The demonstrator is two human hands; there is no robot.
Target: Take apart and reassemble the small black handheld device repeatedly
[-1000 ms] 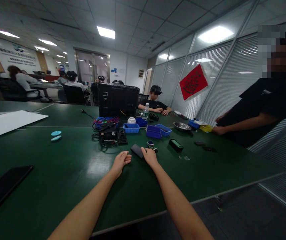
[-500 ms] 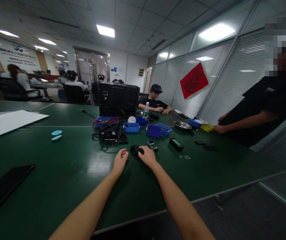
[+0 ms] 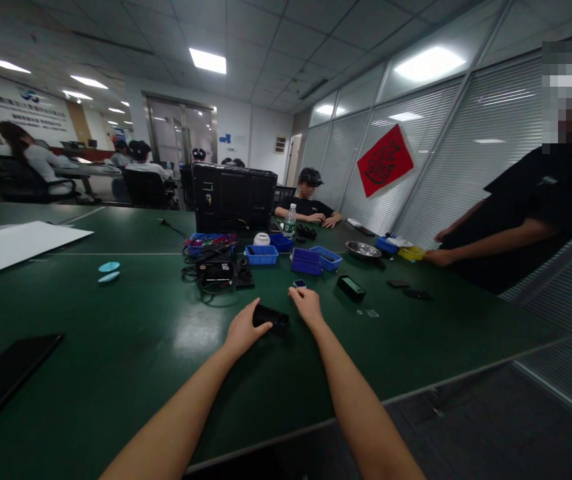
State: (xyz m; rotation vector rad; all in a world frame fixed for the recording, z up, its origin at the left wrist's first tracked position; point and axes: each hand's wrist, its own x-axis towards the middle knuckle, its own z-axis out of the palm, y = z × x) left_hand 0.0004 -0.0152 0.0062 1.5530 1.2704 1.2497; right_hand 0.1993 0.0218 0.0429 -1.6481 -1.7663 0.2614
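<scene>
My left hand (image 3: 244, 329) holds one end of a flat black device (image 3: 271, 317) that lies low over the green table (image 3: 131, 347); thumb and fingers close on it. My right hand (image 3: 307, 303) is just right of the device, fingers curled, over a small blue-topped part (image 3: 299, 284); what it grips, if anything, is hidden. A dark box with a green face (image 3: 351, 288) lies further right.
Blue bins (image 3: 309, 260), a steel bowl (image 3: 363, 250), a tangle of cables with a black unit (image 3: 216, 272) and a black case (image 3: 233, 199) stand behind. A phone (image 3: 6, 373) lies at the left. A person in black (image 3: 526, 220) stands at the right; another sits at the far end.
The black device has come toward me and to the left; my left hand has taken hold of it. My right hand let go of it and moved right to the small part.
</scene>
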